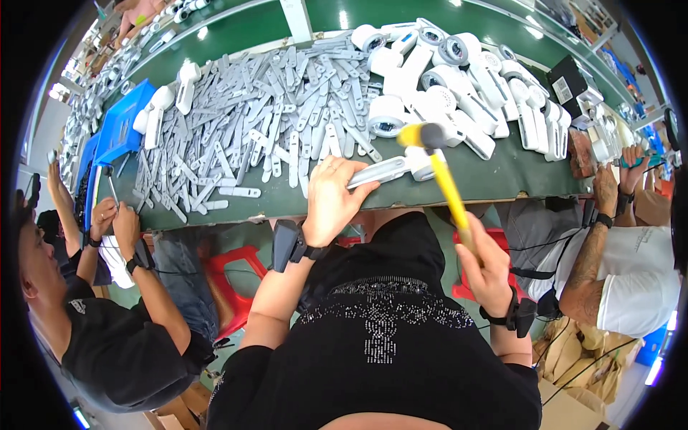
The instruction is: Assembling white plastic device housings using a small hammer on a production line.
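My left hand (pixel 335 197) is closed around the grey handle (pixel 378 173) of a small handheld device, at the front edge of the green table. The device's white round head (pixel 418 163) points right, partly hidden behind the hammer. In my right hand (pixel 486 266) is a hammer (pixel 449 188) with a yellow handle and a yellow and black head, raised over the device's head end. Whether the hammer touches the device I cannot tell. Beyond my left hand spreads a heap of flat grey plastic strips (pixel 236 107).
White handheld devices (pixel 459 89) with round heads pile up at the back right. A blue bin (pixel 123 122) stands at the left, with more white devices (pixel 154 118) beside it. A dark box (pixel 573 86) sits far right. Co-workers sit close on both sides; one at left holds a screwdriver (pixel 112 188).
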Tool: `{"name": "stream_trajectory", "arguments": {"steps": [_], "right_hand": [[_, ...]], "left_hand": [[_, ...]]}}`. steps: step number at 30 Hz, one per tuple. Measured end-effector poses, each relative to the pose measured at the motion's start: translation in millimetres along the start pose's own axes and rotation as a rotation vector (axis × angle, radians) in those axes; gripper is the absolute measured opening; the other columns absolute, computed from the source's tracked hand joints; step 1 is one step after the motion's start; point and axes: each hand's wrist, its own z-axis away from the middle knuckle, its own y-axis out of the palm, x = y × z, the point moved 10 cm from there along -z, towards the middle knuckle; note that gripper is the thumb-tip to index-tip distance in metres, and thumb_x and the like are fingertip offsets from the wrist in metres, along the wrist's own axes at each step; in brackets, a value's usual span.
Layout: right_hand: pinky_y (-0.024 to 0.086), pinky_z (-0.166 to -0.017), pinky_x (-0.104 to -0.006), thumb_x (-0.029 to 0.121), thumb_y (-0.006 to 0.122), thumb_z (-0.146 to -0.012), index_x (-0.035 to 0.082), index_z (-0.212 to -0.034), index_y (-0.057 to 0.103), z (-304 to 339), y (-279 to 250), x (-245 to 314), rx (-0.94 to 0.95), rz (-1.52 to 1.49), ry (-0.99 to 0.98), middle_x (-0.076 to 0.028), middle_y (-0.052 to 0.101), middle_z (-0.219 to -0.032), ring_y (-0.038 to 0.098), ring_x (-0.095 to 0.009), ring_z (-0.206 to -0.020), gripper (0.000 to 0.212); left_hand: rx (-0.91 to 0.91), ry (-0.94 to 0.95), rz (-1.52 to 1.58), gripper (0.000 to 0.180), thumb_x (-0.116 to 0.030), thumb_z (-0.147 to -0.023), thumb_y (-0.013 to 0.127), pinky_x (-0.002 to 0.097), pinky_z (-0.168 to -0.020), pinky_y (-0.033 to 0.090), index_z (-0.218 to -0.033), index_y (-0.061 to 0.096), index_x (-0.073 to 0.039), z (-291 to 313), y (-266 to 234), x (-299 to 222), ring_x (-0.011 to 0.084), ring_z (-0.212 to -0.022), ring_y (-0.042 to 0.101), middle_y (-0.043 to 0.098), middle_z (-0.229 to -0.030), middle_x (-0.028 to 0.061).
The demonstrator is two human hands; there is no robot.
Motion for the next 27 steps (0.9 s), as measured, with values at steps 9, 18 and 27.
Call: {"name": "stream_trajectory", "arguments": {"steps": [9, 18, 27], "right_hand": [[0.048, -0.064, -0.0346, 0.003, 0.061, -0.088, 0.001, -0.133, 0.050, 6.2, 8.1, 4.5, -0.049, -0.034, -0.073, -0.017, 0.061, -0.085, 0.060, -0.031, -0.069, 0.046], [0.048, -0.064, -0.0358, 0.003, 0.061, -0.088, 0.001, -0.134, 0.049, 1.2, 24.6, 18.8, 0.031, -0.025, -0.139, -0.017, 0.061, -0.083, 0.061, -0.030, -0.069, 0.048], [0.048, -0.058, -0.0361, 0.004, 0.060, -0.088, 0.001, -0.134, 0.048, -7.6, 50.9, 10.4, 0.211, 0.073, -0.092, -0.015, 0.059, -0.080, 0.060, -0.030, -0.065, 0.048]], "left_hand": [[-0.060, -0.057, 0.063, 0.033, -0.015, -0.069, 0.081, 0.0363, -0.073, 0.049, -0.099, 0.068, -0.009, 4.1, 0.9, 5.7, 0.0265, -0.080, 0.059, 0.066, -0.083, 0.0065], [-0.026, -0.364, 0.386, 0.075, -0.005, -0.072, 0.079, 0.0274, -0.073, 0.048, -0.136, 0.041, -0.006, 16.4, 11.8, 36.2, 0.0133, -0.073, 0.059, 0.069, -0.087, 0.0053], [-0.065, -0.348, 0.434, 0.081, -0.004, -0.069, 0.082, 0.0253, -0.068, 0.048, -0.138, 0.038, -0.007, 16.5, 10.6, 39.3, 0.0096, -0.073, 0.056, 0.065, -0.085, 0.0039]]}}
